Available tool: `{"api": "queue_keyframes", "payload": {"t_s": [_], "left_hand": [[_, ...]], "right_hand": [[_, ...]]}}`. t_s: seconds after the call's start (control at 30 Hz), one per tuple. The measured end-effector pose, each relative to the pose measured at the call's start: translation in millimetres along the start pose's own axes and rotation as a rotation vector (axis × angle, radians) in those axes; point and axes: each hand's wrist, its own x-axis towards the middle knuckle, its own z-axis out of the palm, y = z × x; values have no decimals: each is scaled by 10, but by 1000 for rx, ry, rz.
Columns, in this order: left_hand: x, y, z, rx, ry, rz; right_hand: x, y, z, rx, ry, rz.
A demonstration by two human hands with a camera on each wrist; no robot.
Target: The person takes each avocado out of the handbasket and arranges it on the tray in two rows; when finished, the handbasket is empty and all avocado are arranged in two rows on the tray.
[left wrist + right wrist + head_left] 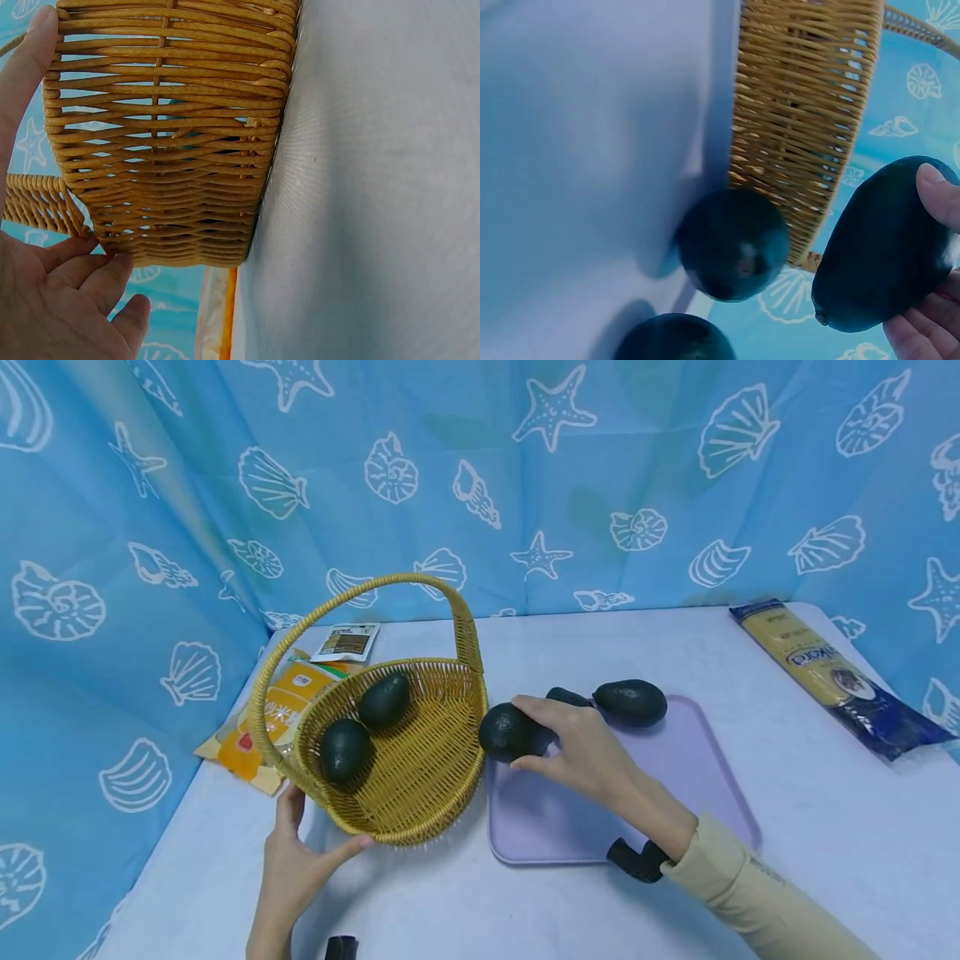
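Note:
My right hand [588,747] grips a dark green avocado [506,732] between thumb and fingers, just past the basket's right rim and above the lilac tray [555,827]. In the right wrist view this avocado [877,247] is beside the basket wall, higher than the tray. Two more avocados lie at the tray's back: one whole in sight [632,702], the other [567,696] partly hidden by my hand. With thumb on the rim and fingers against the side near the handle, my left hand [288,868] holds the yellow wicker basket [427,777]. Two avocados [384,700] rest in its left part.
Orange food packets [288,702] and a small white packet [347,642] lie behind and left of the basket. A long yellow-and-blue bag [832,672] is at the far right. The basket's tall handle [300,625] arches over its left side. A blue shell-print curtain [555,527] hangs behind the table.

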Motion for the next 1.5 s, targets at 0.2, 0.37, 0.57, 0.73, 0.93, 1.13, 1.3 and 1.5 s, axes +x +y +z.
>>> {"api": "queue_keyframes", "payload": {"t_s": [0.2, 0.37, 0.57, 0.73, 0.93, 1.13, 1.3, 1.5], "left_hand": [[-4, -24, -3, -10, 10, 19], [1, -30, 1, -5, 17, 22], [6, -21, 5, 0, 5, 14], [10, -15, -9, 2, -11, 5], [15, -11, -7, 0, -12, -7], [15, -8, -4, 1, -7, 1], [13, -14, -5, -2, -8, 3], [12, -21, -4, -5, 1, 4]], "right_hand": [[-165, 54, 28, -25, -15, -24], [-273, 70, 55, -32, -51, -14], [-379, 72, 105, -67, -114, 10], [-428, 75, 157, -97, -166, 33], [-471, 84, 223, -129, -210, 33], [-502, 101, 281, -156, -225, 31], [-510, 108, 306, -174, -236, 44], [-503, 96, 303, -170, -247, 65]]}}
